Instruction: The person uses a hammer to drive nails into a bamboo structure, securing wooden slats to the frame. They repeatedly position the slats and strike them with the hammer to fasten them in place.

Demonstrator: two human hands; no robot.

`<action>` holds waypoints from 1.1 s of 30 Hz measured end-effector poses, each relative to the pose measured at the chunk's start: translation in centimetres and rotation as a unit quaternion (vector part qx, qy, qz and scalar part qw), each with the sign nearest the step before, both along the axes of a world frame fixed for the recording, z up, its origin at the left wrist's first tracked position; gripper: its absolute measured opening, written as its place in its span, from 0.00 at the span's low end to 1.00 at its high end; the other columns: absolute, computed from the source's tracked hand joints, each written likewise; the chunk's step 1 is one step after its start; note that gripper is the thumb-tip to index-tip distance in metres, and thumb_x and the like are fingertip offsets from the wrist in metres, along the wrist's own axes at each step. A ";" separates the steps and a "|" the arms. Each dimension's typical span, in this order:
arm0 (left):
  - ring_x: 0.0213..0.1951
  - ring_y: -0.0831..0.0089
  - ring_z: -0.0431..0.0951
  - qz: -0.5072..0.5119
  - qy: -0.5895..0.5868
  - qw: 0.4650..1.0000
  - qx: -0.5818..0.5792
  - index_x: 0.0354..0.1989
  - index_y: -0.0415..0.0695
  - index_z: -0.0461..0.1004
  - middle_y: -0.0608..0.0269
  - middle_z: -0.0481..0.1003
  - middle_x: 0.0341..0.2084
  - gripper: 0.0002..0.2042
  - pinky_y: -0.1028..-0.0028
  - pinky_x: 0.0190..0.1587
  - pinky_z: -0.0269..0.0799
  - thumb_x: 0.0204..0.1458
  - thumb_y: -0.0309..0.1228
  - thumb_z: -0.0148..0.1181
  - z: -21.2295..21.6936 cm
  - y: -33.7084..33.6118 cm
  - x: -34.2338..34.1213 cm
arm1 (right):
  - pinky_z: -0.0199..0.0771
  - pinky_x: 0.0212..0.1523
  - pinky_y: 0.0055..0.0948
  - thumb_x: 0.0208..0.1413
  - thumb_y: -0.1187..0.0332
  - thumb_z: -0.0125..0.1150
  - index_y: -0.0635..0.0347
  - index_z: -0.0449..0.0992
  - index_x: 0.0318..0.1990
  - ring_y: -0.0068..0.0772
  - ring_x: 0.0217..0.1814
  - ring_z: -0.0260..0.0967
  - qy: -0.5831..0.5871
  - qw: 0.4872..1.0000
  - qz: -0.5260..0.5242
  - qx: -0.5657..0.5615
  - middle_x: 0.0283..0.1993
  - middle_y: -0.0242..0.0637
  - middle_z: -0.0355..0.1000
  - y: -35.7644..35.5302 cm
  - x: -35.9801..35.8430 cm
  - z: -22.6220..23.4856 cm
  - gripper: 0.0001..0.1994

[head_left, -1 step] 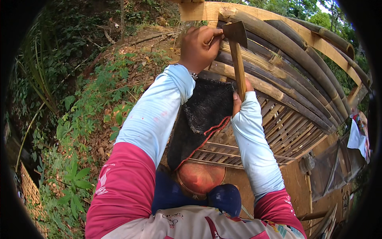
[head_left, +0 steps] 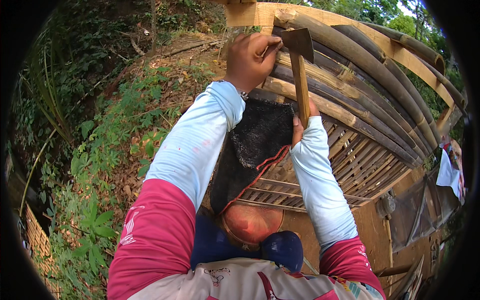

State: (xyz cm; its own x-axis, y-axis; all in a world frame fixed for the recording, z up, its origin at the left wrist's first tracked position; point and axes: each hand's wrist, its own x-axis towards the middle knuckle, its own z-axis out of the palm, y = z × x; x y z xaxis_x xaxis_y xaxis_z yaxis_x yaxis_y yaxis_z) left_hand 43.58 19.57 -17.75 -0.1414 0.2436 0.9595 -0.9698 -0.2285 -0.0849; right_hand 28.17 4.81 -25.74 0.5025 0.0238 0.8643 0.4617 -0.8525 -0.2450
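My right hand (head_left: 302, 122) is closed round the wooden handle of a hatchet (head_left: 300, 75). Its dark metal head is up beside the fingertips of my left hand (head_left: 252, 59). Thumb and forefinger of that left hand are pinched together near the end of the bamboo poles (head_left: 315, 92); whatever is between them is too small to make out. Between my forearms hangs a black cloth (head_left: 257, 130) with a red-stitched edge. The lower end of the hatchet handle is hidden in my right palm.
A pale wooden beam (head_left: 265, 15) runs along the top of the bamboo structure, with a slatted bamboo panel (head_left: 345, 160) below. A worn red round object (head_left: 252, 222) sits near my blue-clad knees. Green plants (head_left: 100, 225) cover the slope at left. Dark plastic sheeting (head_left: 417, 212) hangs at right.
The hatchet head has shifted very slightly to the right and down, away from my left fingertips. My left hand stays in the same place.
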 end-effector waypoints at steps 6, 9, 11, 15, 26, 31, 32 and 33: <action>0.26 0.67 0.77 -0.024 0.006 1.000 -0.001 0.33 0.42 0.80 0.59 0.79 0.26 0.04 0.72 0.30 0.71 0.49 0.25 0.68 0.0 -0.4 -0.1 | 0.62 0.54 0.23 0.66 0.70 0.46 0.59 0.57 0.67 0.26 0.48 0.65 -0.079 0.995 0.055 0.020 0.50 0.37 0.68 -1.1 0.1 -0.5 0.22; 0.24 0.71 0.74 -0.022 0.019 1.000 0.002 0.34 0.42 0.80 0.60 0.78 0.25 0.05 0.74 0.28 0.68 0.49 0.24 0.68 -0.1 -0.2 -0.3 | 0.62 0.56 0.23 0.66 0.72 0.46 0.58 0.58 0.67 0.27 0.52 0.65 -0.037 0.996 0.063 0.045 0.53 0.38 0.68 -0.2 -0.4 0.0 0.23; 0.23 0.73 0.72 -0.026 0.010 1.000 -0.001 0.35 0.41 0.81 0.61 0.77 0.24 0.05 0.75 0.27 0.66 0.49 0.24 0.68 -0.3 -0.8 -0.2 | 0.60 0.59 0.24 0.65 0.74 0.47 0.58 0.58 0.67 0.29 0.56 0.65 -0.043 0.998 0.046 0.024 0.56 0.40 0.68 -0.1 -0.9 0.1 0.23; 0.25 0.63 0.75 -0.016 0.038 0.999 0.008 0.33 0.46 0.80 0.61 0.78 0.25 0.05 0.68 0.30 0.68 0.49 0.26 0.68 -0.2 0.0 -0.6 | 0.60 0.59 0.24 0.65 0.75 0.46 0.58 0.58 0.68 0.28 0.56 0.65 -0.050 0.997 0.060 0.029 0.57 0.40 0.68 0.2 -0.5 -0.2 0.24; 0.23 0.82 0.65 -0.037 0.039 0.998 0.014 0.36 0.37 0.79 0.66 0.73 0.23 0.05 0.80 0.26 0.61 0.51 0.21 0.65 -0.1 -0.5 -1.3 | 0.60 0.59 0.24 0.63 0.79 0.43 0.58 0.56 0.69 0.27 0.58 0.65 -0.003 0.992 0.086 0.091 0.58 0.42 0.67 -0.1 -1.4 -1.4 0.26; 0.21 0.78 0.67 -0.036 0.032 0.999 0.005 0.35 0.40 0.81 0.65 0.74 0.20 0.05 0.77 0.25 0.62 0.50 0.23 0.67 -0.2 -0.4 -0.6 | 0.59 0.60 0.25 0.65 0.76 0.44 0.60 0.56 0.69 0.28 0.58 0.64 -0.017 0.998 0.055 0.039 0.58 0.41 0.67 0.2 -1.0 -0.7 0.24; 0.22 0.77 0.69 -0.028 0.017 0.999 0.003 0.35 0.40 0.80 0.64 0.74 0.21 0.05 0.76 0.25 0.64 0.50 0.23 0.67 0.0 -0.2 -0.3 | 0.59 0.60 0.25 0.66 0.75 0.44 0.60 0.56 0.69 0.28 0.58 0.64 -0.007 0.998 0.052 0.032 0.58 0.41 0.67 0.1 -0.9 -0.5 0.24; 0.22 0.75 0.70 -0.020 0.002 1.000 0.001 0.35 0.41 0.80 0.63 0.75 0.22 0.05 0.75 0.26 0.65 0.50 0.24 0.68 0.1 0.0 -0.1 | 0.58 0.61 0.25 0.66 0.74 0.45 0.61 0.56 0.69 0.29 0.58 0.64 0.003 0.998 0.049 0.025 0.58 0.41 0.67 0.1 -0.8 -0.4 0.23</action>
State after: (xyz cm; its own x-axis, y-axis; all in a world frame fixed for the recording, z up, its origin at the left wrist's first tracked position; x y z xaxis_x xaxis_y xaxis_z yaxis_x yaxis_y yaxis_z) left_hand 43.50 19.56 -17.64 -0.1268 0.2474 0.9606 -0.9786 -0.1893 -0.0804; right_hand 27.41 4.93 -26.11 0.5046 0.0294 0.8629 0.5413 -0.7894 -0.2896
